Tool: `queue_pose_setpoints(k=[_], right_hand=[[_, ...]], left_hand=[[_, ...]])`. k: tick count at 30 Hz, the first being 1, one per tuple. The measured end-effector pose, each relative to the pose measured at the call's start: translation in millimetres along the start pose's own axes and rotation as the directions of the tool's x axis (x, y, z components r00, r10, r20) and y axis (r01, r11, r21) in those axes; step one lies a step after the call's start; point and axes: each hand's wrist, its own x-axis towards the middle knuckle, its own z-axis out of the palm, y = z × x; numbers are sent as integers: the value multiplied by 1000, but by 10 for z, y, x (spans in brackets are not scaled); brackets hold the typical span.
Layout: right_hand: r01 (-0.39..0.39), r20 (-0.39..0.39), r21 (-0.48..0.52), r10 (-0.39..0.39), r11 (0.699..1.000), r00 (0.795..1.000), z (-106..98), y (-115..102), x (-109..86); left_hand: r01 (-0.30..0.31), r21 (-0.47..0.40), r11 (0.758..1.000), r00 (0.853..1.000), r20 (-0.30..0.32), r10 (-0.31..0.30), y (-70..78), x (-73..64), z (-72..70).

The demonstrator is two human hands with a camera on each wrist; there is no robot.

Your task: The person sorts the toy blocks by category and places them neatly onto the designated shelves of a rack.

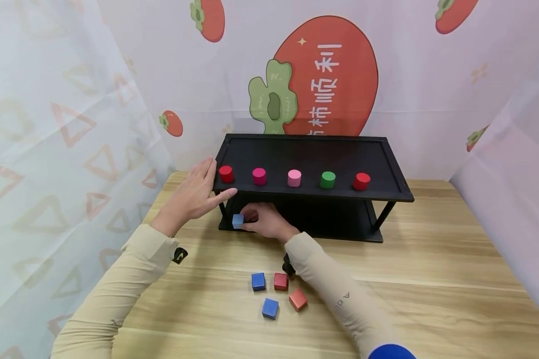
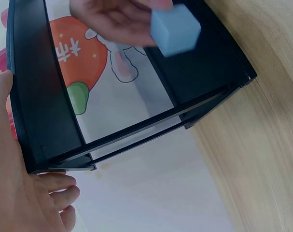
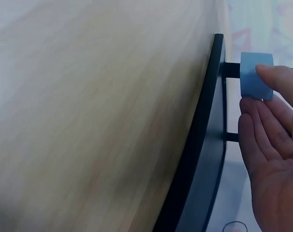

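Note:
My right hand [image 1: 269,219] pinches a light blue cube [image 1: 237,221] between thumb and fingers, at the left end of the black two-tier rack's lower shelf [image 1: 323,219]. In the right wrist view, the thumb lies across the face of the cube [image 3: 255,77], with fingertips at its lower edge. My left hand [image 1: 196,192] rests against the left end of the upper shelf [image 1: 305,154]. Its fingers lie along the side edge and its thumb stretches along the front. Blurred in the left wrist view, the cube [image 2: 175,30] appears over the lower shelf.
Along the upper shelf stand a red cylinder [image 1: 226,174], a magenta one [image 1: 259,176], a pink one [image 1: 294,178], a green one [image 1: 328,180] and another red one [image 1: 361,181]. Blue cubes [image 1: 258,281] and red cubes [image 1: 280,281] lie on the wooden table in front.

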Motion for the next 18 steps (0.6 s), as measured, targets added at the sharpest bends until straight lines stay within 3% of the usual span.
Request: queue_pose_setpoints(k=[12, 18], right_hand=[[-137, -38, -13, 137, 990, 990, 139, 25, 179], [-162, -41, 10, 162, 987, 986, 139, 21, 221]], left_hand=[[11, 6, 1000, 1000, 7, -11, 27, 0, 8], [5, -8, 1000, 1000, -17, -5, 10, -12, 13]])
